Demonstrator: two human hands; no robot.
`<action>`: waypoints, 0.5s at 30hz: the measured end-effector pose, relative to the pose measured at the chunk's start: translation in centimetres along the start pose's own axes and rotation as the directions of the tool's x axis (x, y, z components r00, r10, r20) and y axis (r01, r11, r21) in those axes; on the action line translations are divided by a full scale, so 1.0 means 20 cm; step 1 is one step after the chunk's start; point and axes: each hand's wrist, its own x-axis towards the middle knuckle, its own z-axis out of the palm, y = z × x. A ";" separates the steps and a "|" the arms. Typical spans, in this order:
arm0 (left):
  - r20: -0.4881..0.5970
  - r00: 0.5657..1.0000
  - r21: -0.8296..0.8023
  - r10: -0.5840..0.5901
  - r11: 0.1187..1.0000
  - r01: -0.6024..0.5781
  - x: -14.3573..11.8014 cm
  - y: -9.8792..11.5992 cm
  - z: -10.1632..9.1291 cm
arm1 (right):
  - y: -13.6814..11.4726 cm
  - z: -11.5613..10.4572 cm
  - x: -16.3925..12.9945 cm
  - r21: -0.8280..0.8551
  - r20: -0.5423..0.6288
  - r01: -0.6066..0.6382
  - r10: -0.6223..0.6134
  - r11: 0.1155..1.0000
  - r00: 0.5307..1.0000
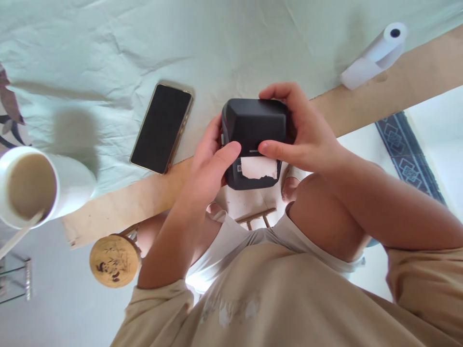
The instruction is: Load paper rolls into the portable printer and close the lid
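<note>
The small black printer (255,127) is being held up just past the near edge of the table (119,207), over the person's lap, with a torn strip of white paper (258,167) sticking out of its slot. The left hand (210,161) is gripping its left side, thumb lying across the front just beside the paper. The right hand (300,127) is clasping the right side and top, thumb pressing the front above the paper. A dark phone (161,127) is lying face up on the pale green cloth (108,43), near the printer's left. A white mug (32,188) is standing further left; a paper roll (376,55) is lying well apart to the right
</note>
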 end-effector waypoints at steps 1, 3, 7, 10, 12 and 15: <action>0.017 0.999 0.074 0.044 0.996 -0.045 -0.01 0.02 -0.03 | 0.00 0.00 0.00 0.001 0.002 0.001 -0.001 1.000 1.000; -0.014 0.955 0.274 0.296 0.920 -0.281 -0.01 0.08 -0.11 | 0.01 -0.01 -0.01 -0.018 0.014 -0.003 0.003 1.000 1.000; -0.212 0.874 0.769 0.438 0.626 -0.127 0.00 0.19 -0.28 | 0.01 -0.02 -0.01 -0.059 0.028 -0.021 0.022 0.998 0.999; -0.370 0.905 0.846 0.211 0.480 0.234 0.02 0.23 -0.33 | 0.02 -0.02 0.00 -0.071 0.018 -0.011 0.012 0.997 1.000; -0.375 0.916 0.859 0.143 0.425 0.285 0.04 0.23 -0.33 | 0.02 -0.02 0.00 -0.075 0.019 -0.009 0.010 0.997 1.000; -0.352 0.921 0.886 0.168 0.378 0.270 0.05 0.23 -0.30 | 0.01 -0.02 0.00 -0.076 0.011 -0.010 0.011 0.997 1.000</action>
